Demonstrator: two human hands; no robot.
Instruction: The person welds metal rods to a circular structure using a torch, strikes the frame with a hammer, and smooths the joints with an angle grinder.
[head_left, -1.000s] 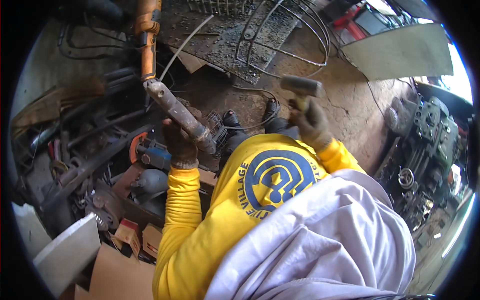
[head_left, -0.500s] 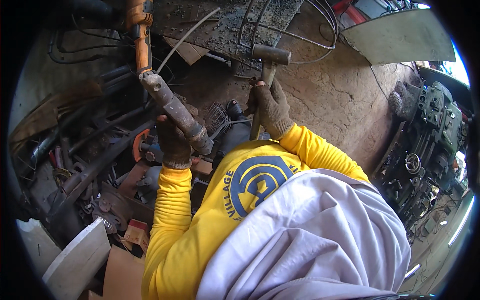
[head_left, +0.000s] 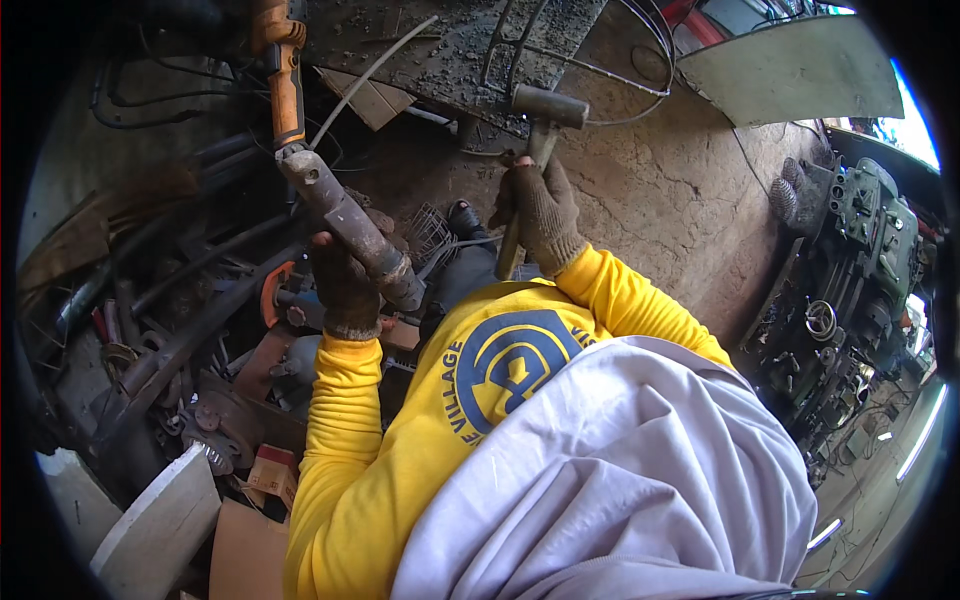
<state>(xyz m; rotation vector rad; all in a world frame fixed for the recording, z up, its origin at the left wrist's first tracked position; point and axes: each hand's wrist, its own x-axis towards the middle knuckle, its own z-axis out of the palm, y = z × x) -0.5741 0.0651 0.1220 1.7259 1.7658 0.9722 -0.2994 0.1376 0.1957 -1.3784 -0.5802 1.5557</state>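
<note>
My left hand (head_left: pixel 345 285), in a dark knit glove, is closed around the lower part of a thick, rusty metal shaft (head_left: pixel 350 225). The shaft slants up and away to the left, with a hole near its far end. My right hand (head_left: pixel 542 212), in a brown knit glove, grips the handle of a hammer (head_left: pixel 550 106). Its steel head points up, above and apart from the shaft. Just past the shaft's far end is an orange and black power tool (head_left: pixel 285 85); whether the two touch I cannot tell.
A dirty metal tabletop (head_left: pixel 420 70) with gritty debris stands ahead, with a wire frame (head_left: pixel 590 70) at its right. Scrap metal and bars (head_left: pixel 190 340) crowd the left side. A green-grey machine (head_left: pixel 865 250) stands at the right, below a pale sheet panel (head_left: pixel 800 75).
The hammer head has shifted slightly to the right and its handle tilts a little more. Both hands keep their grip, and the shaft stays nearly in place.
</note>
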